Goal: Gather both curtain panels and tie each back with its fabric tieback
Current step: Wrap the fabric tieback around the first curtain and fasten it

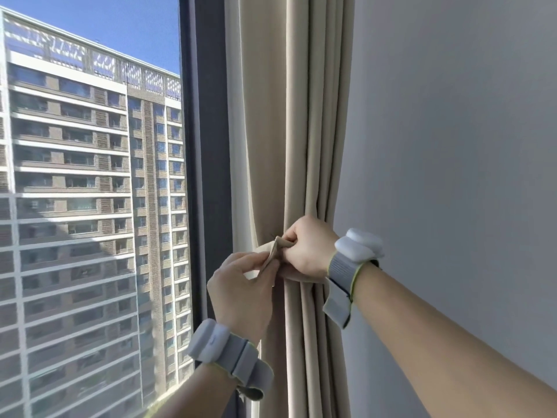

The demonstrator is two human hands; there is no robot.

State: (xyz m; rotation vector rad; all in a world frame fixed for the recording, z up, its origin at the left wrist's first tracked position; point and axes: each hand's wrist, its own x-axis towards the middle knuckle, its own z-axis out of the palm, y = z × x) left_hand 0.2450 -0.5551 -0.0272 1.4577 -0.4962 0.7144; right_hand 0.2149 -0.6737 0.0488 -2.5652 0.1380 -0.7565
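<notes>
A beige curtain panel hangs gathered in folds between the dark window frame and the wall. At its waist a beige fabric tieback wraps around the bunched cloth. My left hand pinches one end of the tieback from below left. My right hand grips the other end with curled fingers, pressed against the curtain's front. The two ends meet between my hands. The tieback's far side behind the curtain is hidden. Only this one panel is in view.
The dark window frame stands just left of the curtain, with glass and a tall apartment block beyond. A plain grey wall fills the right side. Both wrists wear grey straps with white pods.
</notes>
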